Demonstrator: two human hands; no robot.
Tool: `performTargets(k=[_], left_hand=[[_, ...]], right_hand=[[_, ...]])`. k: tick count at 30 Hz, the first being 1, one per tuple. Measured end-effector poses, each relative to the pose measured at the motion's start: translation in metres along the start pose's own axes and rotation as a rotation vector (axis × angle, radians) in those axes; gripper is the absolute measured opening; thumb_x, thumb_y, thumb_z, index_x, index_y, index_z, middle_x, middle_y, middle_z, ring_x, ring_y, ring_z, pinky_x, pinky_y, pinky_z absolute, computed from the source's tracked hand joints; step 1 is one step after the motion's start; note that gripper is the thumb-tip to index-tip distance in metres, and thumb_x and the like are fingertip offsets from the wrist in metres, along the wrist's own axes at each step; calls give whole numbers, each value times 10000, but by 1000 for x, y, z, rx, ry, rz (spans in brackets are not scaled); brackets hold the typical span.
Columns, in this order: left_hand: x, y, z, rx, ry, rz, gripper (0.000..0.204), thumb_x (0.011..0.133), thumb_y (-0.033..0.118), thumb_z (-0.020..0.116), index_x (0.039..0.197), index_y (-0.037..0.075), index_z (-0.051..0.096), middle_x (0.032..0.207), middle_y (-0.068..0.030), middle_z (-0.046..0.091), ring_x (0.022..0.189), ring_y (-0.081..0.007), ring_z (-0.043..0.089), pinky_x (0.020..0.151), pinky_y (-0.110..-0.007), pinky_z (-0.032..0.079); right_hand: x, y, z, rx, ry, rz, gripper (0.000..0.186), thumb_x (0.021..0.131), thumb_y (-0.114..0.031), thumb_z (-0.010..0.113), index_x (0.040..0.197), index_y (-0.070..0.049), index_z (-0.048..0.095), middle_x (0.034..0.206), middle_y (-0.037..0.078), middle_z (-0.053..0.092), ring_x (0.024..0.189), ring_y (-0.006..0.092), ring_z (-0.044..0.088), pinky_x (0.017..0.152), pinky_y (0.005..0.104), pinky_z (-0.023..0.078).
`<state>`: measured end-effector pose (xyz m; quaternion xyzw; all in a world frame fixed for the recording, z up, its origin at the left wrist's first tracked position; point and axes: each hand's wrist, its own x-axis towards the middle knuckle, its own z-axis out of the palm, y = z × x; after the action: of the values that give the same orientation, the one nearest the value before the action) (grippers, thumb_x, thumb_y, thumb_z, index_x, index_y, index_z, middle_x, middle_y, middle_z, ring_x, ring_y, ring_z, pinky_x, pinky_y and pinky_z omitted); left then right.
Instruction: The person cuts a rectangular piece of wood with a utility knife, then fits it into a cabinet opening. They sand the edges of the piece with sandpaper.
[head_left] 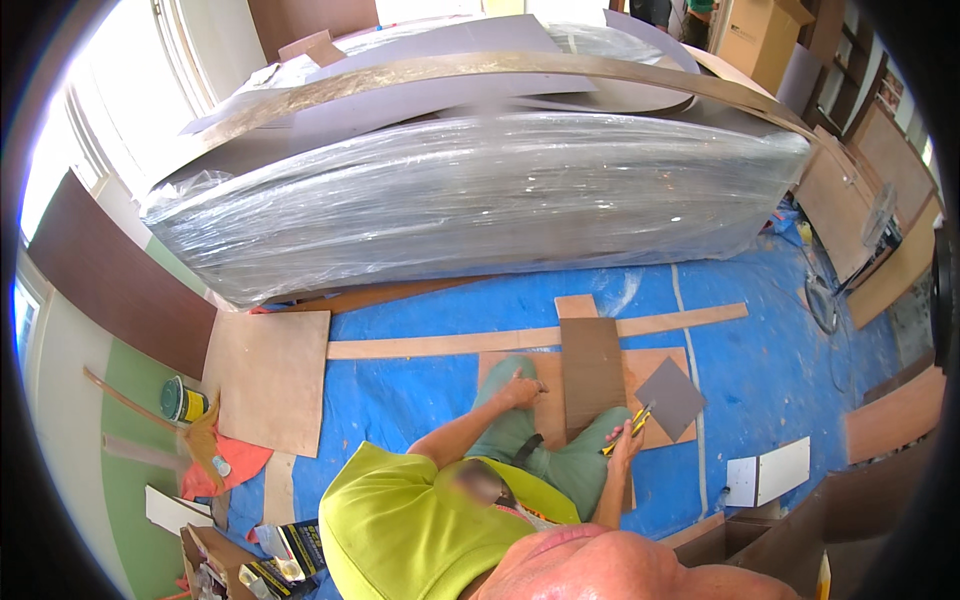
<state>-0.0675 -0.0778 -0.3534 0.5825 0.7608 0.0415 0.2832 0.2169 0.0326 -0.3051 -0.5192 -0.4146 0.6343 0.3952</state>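
1. Head view: my left hand [517,391] is at my left knee, fingers loosely curled; I cannot tell whether they hold anything.
2. My right hand [626,442] has its fingers closed around a yellow-and-black hand tool [641,416], its tip over the left corner of a dark grey square sheet [672,400].
3. That sheet lies on a light-brown board [637,364], right of a dark brown panel [591,370].

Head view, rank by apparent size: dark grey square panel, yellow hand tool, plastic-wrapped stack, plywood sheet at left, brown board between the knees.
Largest to smallest:
1. plastic-wrapped stack
2. plywood sheet
3. brown board
4. dark grey square panel
5. yellow hand tool, partly covered
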Motion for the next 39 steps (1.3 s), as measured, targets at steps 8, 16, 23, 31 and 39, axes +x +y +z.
performTargets(k=[8,16,23,31,39], left_hand=[[1,-2,0,-43,1,7,386,978,302,471,1326,224,619,1250,-90,673,1235,-287,584,1151,-673,167],[-1,1,-8,-9,14,89,426,935,268,463,1323,202,627,1300,-79,652,1247,-290,579,1147,-681,159],[-6,0,-2,-40,60,55,430,924,258,450,1306,197,637,1291,-71,658,1243,-276,584,1149,-686,150],[0,-2,5,-31,52,41,413,935,251,435,1283,176,645,1268,-69,671,1226,-269,596,1156,-671,165],[1,-1,1,-46,55,44,416,935,245,442,1296,174,638,1238,-75,686,1211,-264,608,1158,-655,176]], right_hand=[[5,1,2,1,57,48,209,993,-189,550,1167,-81,506,755,36,532,614,119,529,515,293,528],[4,10,-2,28,55,-56,235,985,-176,579,1181,-65,512,754,34,560,610,110,571,509,285,556],[3,8,-3,31,10,-52,200,989,-174,569,1137,-51,520,734,44,565,581,112,559,496,290,547],[57,-74,2,480,-2,194,161,962,-252,639,1032,-123,572,752,26,565,627,130,572,535,294,498],[91,-273,22,288,-117,-595,213,986,-207,605,1150,-95,527,858,21,586,685,117,586,595,269,506]])
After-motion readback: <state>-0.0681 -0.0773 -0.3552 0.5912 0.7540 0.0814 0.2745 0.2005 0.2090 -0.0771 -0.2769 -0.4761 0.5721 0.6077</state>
